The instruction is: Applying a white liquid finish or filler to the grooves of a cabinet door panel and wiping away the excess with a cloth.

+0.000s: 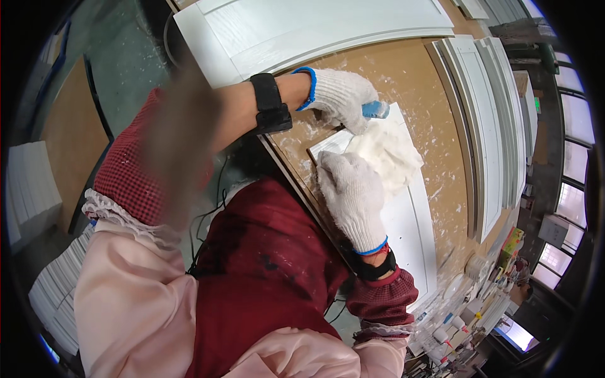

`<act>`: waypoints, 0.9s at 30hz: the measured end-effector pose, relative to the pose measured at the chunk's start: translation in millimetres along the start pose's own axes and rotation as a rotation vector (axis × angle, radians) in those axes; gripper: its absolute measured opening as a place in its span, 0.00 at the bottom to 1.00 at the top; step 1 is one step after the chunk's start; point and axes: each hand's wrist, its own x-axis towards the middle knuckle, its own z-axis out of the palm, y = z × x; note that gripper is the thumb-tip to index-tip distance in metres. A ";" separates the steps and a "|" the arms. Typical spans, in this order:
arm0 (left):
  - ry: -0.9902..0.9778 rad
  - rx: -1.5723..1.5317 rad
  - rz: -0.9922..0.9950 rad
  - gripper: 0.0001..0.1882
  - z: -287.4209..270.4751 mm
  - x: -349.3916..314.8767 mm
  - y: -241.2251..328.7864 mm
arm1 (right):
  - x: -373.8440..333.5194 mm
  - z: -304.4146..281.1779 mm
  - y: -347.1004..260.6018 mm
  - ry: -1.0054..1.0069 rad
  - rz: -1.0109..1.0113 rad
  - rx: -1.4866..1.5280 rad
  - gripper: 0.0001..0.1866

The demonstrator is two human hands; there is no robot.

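Observation:
A long white panel (409,217) with a grooved frame lies on the brown worktable in front of me. Bunched up on its far part is a white cloth (394,157). My left hand (345,97), in a white knit glove with a blue cuff, is closed around a small blue piece (376,109) whose exact kind I cannot make out; its lower fingers touch the cloth. Nearer to me, my right hand (353,195) in a matching glove is curled closed at the cloth's near edge. Its fingertips are mostly hidden.
Larger white panels (315,25) lie across the far side of the worktable (435,120), which is spotted with white. More panels (482,132) are stacked at the right. Bottles and small supplies (450,327) crowd the lower right. Cables (208,217) hang beside the table at left.

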 end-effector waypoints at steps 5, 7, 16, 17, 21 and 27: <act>0.031 0.047 0.018 0.14 3.7 5.2 -6.6 | 8.8 -1.5 1.7 -0.081 0.005 -0.035 0.07; 0.017 0.048 0.021 0.14 4.4 5.0 -7.3 | 8.8 -1.3 7.1 -0.003 0.019 -0.037 0.07; -0.006 0.049 -0.003 0.13 0.2 1.9 -1.4 | 10.8 1.9 10.6 0.019 -0.007 -0.163 0.08; -0.004 0.047 -0.006 0.13 -0.1 2.9 -0.4 | 10.7 2.5 10.2 0.041 -0.006 -0.209 0.08; 0.006 0.023 0.015 0.13 -1.0 1.6 -4.7 | 5.0 6.2 5.6 -0.028 -0.056 -0.154 0.09; 0.020 0.029 0.033 0.13 2.7 2.7 -4.3 | 8.1 0.1 8.4 -0.024 -0.047 -0.182 0.08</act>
